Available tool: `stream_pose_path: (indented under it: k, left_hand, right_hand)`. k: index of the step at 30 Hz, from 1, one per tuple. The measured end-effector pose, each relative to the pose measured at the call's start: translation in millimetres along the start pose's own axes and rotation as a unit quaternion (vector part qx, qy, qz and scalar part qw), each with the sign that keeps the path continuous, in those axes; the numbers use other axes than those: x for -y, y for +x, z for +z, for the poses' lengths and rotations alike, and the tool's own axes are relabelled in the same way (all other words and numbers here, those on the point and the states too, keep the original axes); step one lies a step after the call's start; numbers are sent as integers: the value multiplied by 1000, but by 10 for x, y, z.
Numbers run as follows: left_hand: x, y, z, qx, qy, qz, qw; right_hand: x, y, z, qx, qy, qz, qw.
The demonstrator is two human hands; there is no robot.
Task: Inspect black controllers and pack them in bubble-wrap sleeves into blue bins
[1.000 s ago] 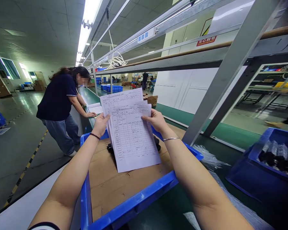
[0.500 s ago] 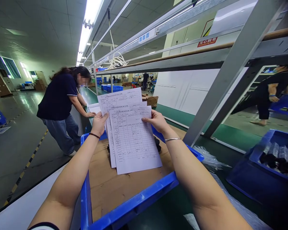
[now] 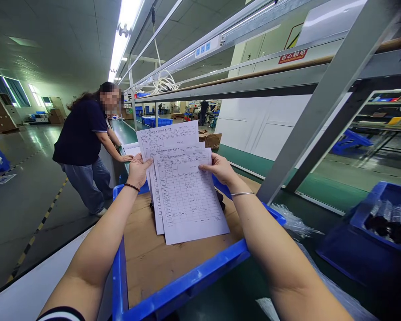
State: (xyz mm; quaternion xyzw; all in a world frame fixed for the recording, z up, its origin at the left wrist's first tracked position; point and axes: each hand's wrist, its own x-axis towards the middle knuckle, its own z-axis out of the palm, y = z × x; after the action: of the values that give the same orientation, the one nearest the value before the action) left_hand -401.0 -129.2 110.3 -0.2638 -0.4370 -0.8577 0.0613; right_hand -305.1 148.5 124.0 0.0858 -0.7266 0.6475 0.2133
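Several overlapping sheets of printed paper forms (image 3: 190, 196) are held up in front of me, with tables and some handwriting on them. My left hand (image 3: 139, 171) pinches their left edge, thumb in front. On the upper right edge, my right hand (image 3: 220, 169) is closed with its thumb over the front sheet. Below and behind the papers is a blue plastic crate (image 3: 187, 285) with brown cardboard (image 3: 160, 272) inside it. Small dark items (image 3: 220, 200) show partly behind the sheets; what they are is hidden.
A co-worker (image 3: 83, 129) leans on the bench at left. A grey metal post (image 3: 307, 116) rises at right. Beyond it, a blue bin (image 3: 357, 240) holds clear-wrapped dark parts. Plastic film (image 3: 294, 220) lies on the green bench. A shelf rail (image 3: 254, 84) runs overhead.
My hands and the papers stay almost still. The co-worker's head has lifted and turned. A person walking at the far right has gone out of view.
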Motion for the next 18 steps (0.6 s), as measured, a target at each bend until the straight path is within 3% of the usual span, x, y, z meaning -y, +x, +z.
stream_pose_path:
  k: [18]
  left_hand:
    - [49,26,-33,16,-19,0,1000]
  right_hand:
    - [-16,-7,31,-3,-1,-2,1000]
